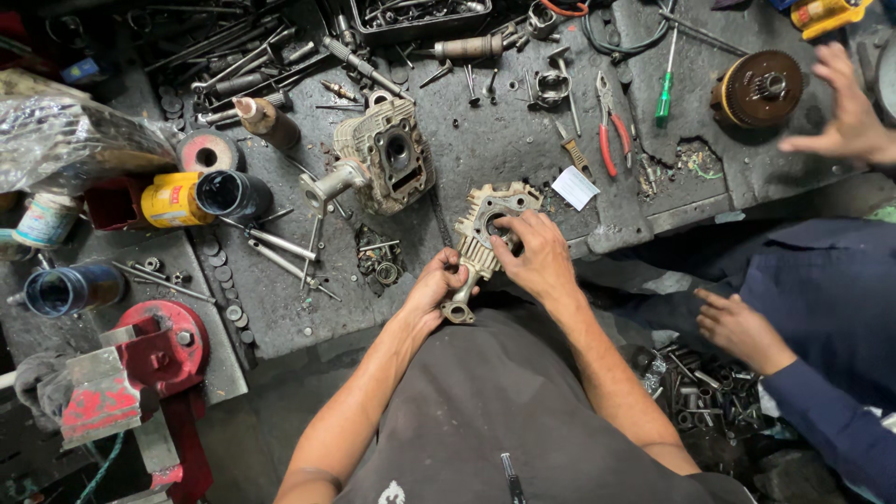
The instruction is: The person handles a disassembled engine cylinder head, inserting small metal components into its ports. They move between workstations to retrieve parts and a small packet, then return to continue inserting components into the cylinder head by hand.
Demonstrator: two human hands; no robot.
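A pale finned metal engine part (pixel 485 217) stands at the near edge of the greasy workbench (pixel 523 140). My left hand (pixel 437 287) grips its lower pipe end. My right hand (pixel 534 254) rests on its upper face beside the round bore, fingers curled on it. A second, larger engine casting (pixel 387 157) with a dark round opening lies just behind, to the left.
A red vise (pixel 140 369) sits at the near left, with a yellow can (pixel 173 200) and dark tubes behind it. Red pliers (pixel 611 131), a green screwdriver (pixel 665 93) and a geared wheel (pixel 758 89) lie to the right. Another person's hands (pixel 845 117) (pixel 737 329) are at the right.
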